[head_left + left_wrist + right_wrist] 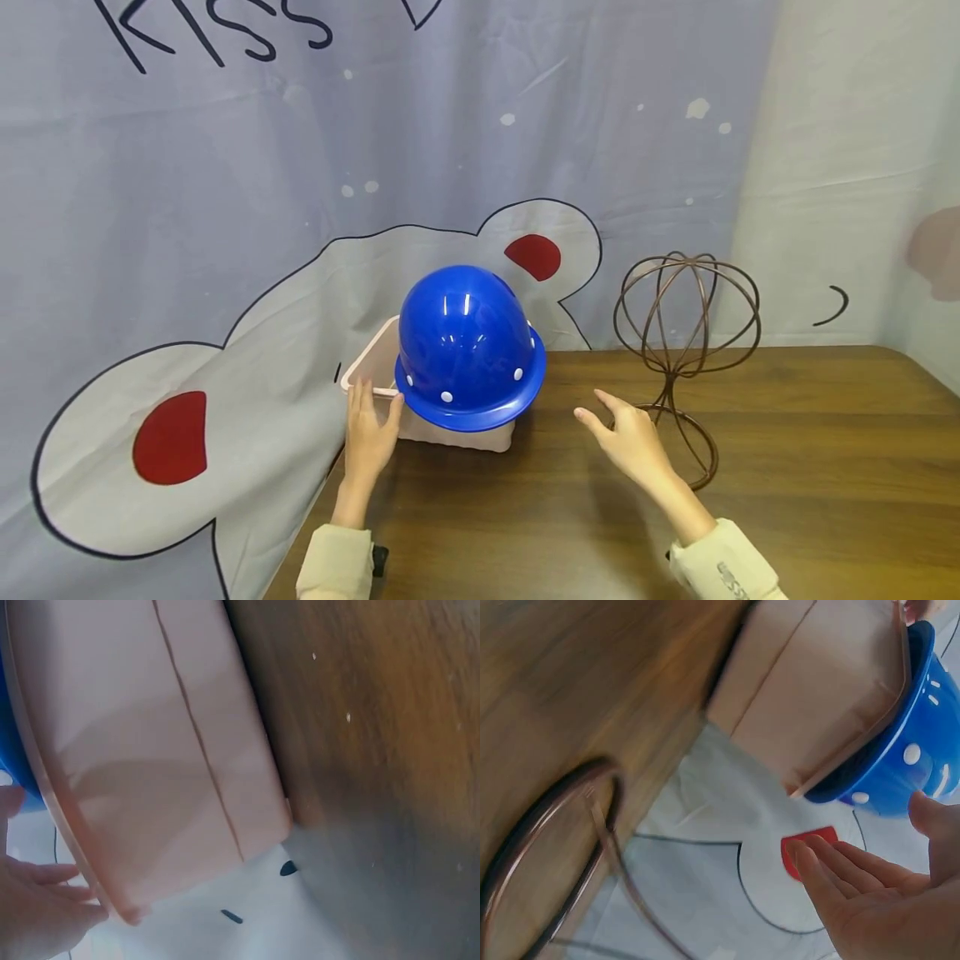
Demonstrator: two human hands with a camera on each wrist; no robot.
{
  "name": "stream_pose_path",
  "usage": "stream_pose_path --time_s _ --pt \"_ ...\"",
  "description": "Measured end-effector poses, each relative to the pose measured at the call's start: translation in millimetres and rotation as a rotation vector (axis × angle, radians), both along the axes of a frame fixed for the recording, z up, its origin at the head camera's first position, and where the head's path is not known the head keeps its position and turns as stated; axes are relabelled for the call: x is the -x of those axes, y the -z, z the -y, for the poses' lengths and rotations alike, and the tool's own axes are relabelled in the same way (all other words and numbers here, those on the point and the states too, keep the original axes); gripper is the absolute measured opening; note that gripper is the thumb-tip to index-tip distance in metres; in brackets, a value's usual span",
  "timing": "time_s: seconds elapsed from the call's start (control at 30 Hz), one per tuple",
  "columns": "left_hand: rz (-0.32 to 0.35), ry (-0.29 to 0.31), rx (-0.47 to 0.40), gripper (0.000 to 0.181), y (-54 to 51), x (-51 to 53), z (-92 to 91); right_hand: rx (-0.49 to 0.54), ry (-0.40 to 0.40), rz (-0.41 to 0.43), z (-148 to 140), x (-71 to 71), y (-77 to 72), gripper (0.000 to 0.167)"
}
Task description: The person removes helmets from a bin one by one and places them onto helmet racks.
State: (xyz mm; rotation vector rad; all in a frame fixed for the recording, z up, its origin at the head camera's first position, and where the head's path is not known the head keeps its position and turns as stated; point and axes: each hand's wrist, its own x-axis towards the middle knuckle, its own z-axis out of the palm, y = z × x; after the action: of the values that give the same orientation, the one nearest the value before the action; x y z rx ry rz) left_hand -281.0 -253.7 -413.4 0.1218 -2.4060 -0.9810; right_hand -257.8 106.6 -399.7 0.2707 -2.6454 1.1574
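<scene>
A blue hard hat (468, 346) with white rivets rests tilted on top of a pale pink bin (457, 435). My left hand (369, 437) is at the bin's left front corner, fingers extended near its rim and the thumb close to the hat's brim; whether it touches is unclear. In the left wrist view, its fingers (56, 889) lie by the rim of the bin (150, 750). My right hand (633, 437) hovers right of the hat, fingers extended and holding nothing, between hat and wire stand (670, 371). In the right wrist view, the hand (885, 900) is near the hat (907, 765).
The brown wire stand has a round cage top and a ring base, standing on the wooden table (817, 433) just beyond my right hand. A printed fabric backdrop (225, 167) hangs behind the table and along its left edge.
</scene>
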Motion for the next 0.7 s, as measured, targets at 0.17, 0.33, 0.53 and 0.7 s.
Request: stream_pose_path --time_s 0.17,0.33,0.53,0.7 --pt "0.015 -0.050 -0.056 0.080 5.5 1.2 0.2 0.074 -0.016 -0.005 20.4 10.7 -1.4 0.060" --pt "0.061 -0.094 -0.115 0.091 10.7 2.7 -0.9 0.131 -0.017 0.006 36.7 18.5 -0.6 0.059" --pt "0.098 -0.145 -0.152 0.096 11.0 3.2 -4.3 0.232 -0.036 0.032 52.7 28.2 4.0 0.060" --pt "0.076 -0.175 -0.180 0.095 12.8 5.6 -7.9 0.301 -0.026 0.029 62.6 34.0 7.4 0.061"
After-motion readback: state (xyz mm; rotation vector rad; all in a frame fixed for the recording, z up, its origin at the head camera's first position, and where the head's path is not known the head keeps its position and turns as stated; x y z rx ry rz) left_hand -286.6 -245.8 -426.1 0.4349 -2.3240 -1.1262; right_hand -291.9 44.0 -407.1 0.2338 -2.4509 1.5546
